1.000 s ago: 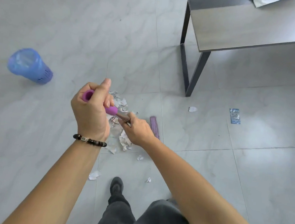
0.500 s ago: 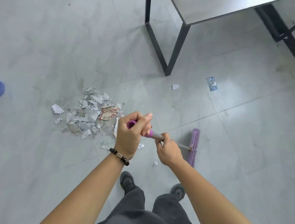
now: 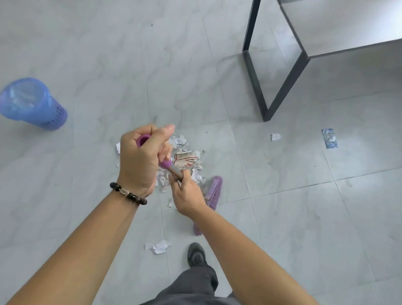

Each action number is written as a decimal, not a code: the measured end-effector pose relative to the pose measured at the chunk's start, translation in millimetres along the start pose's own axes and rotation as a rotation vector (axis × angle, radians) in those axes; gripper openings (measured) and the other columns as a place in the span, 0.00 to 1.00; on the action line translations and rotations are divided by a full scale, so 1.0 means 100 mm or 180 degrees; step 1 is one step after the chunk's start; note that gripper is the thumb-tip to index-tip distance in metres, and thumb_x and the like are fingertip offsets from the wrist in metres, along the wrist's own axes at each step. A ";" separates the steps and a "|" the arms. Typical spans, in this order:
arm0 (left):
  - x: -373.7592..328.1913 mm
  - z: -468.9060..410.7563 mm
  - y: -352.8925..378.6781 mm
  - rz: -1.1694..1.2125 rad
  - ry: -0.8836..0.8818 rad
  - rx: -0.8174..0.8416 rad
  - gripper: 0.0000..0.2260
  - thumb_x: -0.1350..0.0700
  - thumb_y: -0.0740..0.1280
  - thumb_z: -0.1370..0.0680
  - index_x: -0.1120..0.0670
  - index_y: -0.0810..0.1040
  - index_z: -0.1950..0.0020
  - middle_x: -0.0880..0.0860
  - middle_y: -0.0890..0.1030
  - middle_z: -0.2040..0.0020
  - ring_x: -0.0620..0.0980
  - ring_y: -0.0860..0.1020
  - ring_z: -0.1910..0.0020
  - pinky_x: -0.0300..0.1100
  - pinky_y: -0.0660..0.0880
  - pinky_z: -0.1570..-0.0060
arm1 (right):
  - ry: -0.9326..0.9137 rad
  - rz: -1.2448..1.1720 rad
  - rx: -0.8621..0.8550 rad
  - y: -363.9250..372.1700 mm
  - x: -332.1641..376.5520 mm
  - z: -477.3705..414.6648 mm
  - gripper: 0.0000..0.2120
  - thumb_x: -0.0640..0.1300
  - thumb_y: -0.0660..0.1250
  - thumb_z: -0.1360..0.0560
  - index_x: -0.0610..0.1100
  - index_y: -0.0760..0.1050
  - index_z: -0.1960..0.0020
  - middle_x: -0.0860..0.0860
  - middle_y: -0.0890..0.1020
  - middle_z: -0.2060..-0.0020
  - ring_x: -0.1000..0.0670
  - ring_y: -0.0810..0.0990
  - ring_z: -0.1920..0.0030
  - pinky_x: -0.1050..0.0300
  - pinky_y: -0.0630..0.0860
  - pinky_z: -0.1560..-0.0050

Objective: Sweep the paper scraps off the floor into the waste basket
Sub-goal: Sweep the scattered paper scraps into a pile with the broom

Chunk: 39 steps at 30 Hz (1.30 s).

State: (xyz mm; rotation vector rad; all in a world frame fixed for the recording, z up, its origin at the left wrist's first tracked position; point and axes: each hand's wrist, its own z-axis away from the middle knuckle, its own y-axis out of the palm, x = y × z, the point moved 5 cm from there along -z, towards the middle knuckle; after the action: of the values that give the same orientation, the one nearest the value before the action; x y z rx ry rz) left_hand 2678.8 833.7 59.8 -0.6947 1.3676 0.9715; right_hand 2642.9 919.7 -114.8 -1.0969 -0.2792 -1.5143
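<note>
Since half a second ago, the purple broom head (image 3: 211, 196) has swung in against the torn paper pile (image 3: 186, 159). Left hand (image 3: 141, 160) and right hand (image 3: 186, 194) both clench the handle. A blue waste basket (image 3: 31, 103) stands well left on grey marbled tiles (image 3: 313, 215), a dark-legged table (image 3: 346, 28) beyond.

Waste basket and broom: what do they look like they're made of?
Waste basket: likely blue plastic, with small perforations in the wall and a thin glossy liner bag. Broom: purple bristles and grip that look plastic, and a grey shaft, possibly metal, gripped by the left hand and right hand.
</note>
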 end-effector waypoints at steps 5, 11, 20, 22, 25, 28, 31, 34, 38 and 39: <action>-0.30 -0.03 0.39 0.0034 0.0198 0.0221 0.21 0.61 0.68 0.29 0.63 0.58 0.75 0.55 0.60 0.80 0.53 0.61 0.76 0.45 0.64 0.69 | -0.0190 0.0252 -0.0058 -0.49 0.36 -0.07 0.13 0.55 0.55 0.18 0.46 0.65 0.46 0.41 0.80 0.47 0.36 0.77 0.46 0.48 0.71 0.51; -0.50 -0.17 1.06 0.0289 0.0298 0.0562 0.20 0.60 0.68 0.29 0.57 0.60 0.76 0.52 0.62 0.80 0.52 0.61 0.76 0.43 0.64 0.68 | -0.0061 0.0345 -0.0458 -1.36 0.33 -0.04 0.14 0.55 0.54 0.17 0.44 0.66 0.46 0.39 0.80 0.47 0.38 0.77 0.46 0.48 0.71 0.50; 0.21 -0.15 2.37 -0.0102 0.0160 0.1274 0.16 0.56 0.71 0.25 0.56 0.73 0.71 0.54 0.77 0.72 0.52 0.76 0.67 0.38 0.77 0.59 | 0.0346 0.0736 -0.1058 -2.94 -0.84 -0.26 0.15 0.55 0.54 0.17 0.45 0.67 0.39 0.40 0.80 0.48 0.37 0.78 0.49 0.46 0.73 0.54; 0.42 -0.23 2.71 -0.0312 0.0038 0.1419 0.14 0.55 0.70 0.23 0.55 0.77 0.69 0.53 0.81 0.67 0.54 0.81 0.60 0.39 0.78 0.52 | 0.0386 0.0847 -0.1077 -3.34 -1.14 -0.44 0.14 0.52 0.55 0.17 0.44 0.67 0.38 0.38 0.79 0.49 0.36 0.77 0.48 0.48 0.70 0.55; 0.73 -0.41 3.27 -0.0409 -0.0281 0.1428 0.12 0.54 0.69 0.22 0.58 0.79 0.63 0.56 0.85 0.59 0.53 0.83 0.50 0.41 0.76 0.44 | 0.0430 0.0913 -0.1103 -3.96 -1.53 -0.75 0.14 0.50 0.55 0.17 0.42 0.67 0.37 0.36 0.77 0.49 0.34 0.76 0.47 0.48 0.69 0.53; 1.02 -0.56 3.91 -0.0457 -0.0503 0.1403 0.13 0.51 0.67 0.22 0.60 0.78 0.58 0.57 0.86 0.55 0.51 0.82 0.46 0.39 0.74 0.43 | 0.0591 0.0983 -0.1128 -4.57 -1.90 -1.02 0.13 0.48 0.55 0.17 0.43 0.67 0.36 0.36 0.74 0.49 0.33 0.75 0.48 0.48 0.69 0.51; 1.35 -0.71 4.58 -0.0406 -0.0632 0.1334 0.16 0.46 0.63 0.22 0.60 0.78 0.57 0.56 0.86 0.53 0.47 0.81 0.43 0.36 0.74 0.41 | 0.0759 0.1057 -0.1131 -5.15 -2.29 -1.35 0.11 0.46 0.55 0.18 0.45 0.68 0.37 0.39 0.72 0.52 0.33 0.76 0.49 0.47 0.70 0.51; 1.72 -0.85 5.07 -0.0424 -0.0796 0.1053 0.20 0.45 0.61 0.21 0.62 0.78 0.55 0.59 0.85 0.52 0.45 0.82 0.45 0.33 0.74 0.45 | 0.0929 0.1210 -0.0968 -5.54 -2.67 -1.72 0.12 0.45 0.56 0.19 0.45 0.67 0.36 0.38 0.73 0.48 0.34 0.76 0.46 0.48 0.70 0.50; 2.10 -0.95 5.24 -0.0422 -0.1087 0.0354 0.18 0.47 0.62 0.19 0.59 0.78 0.61 0.55 0.84 0.57 0.43 0.83 0.51 0.34 0.74 0.47 | 0.0996 0.1351 -0.0634 -5.56 -2.93 -2.10 0.19 0.45 0.56 0.19 0.46 0.65 0.29 0.36 0.73 0.42 0.34 0.74 0.42 0.46 0.71 0.43; 2.12 -0.97 5.17 -0.0407 -0.1098 0.0166 0.18 0.47 0.63 0.19 0.59 0.77 0.62 0.52 0.84 0.61 0.45 0.83 0.51 0.38 0.76 0.45 | 0.0951 0.1337 -0.0560 -5.47 -2.93 -2.15 0.19 0.45 0.57 0.20 0.46 0.65 0.29 0.36 0.73 0.42 0.34 0.74 0.42 0.45 0.72 0.42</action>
State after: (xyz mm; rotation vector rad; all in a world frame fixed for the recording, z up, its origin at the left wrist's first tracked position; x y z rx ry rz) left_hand 2166.0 1022.6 -93.5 -0.5392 1.0298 0.9027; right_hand 2027.1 1113.8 -232.1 -0.9738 0.2813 -1.3129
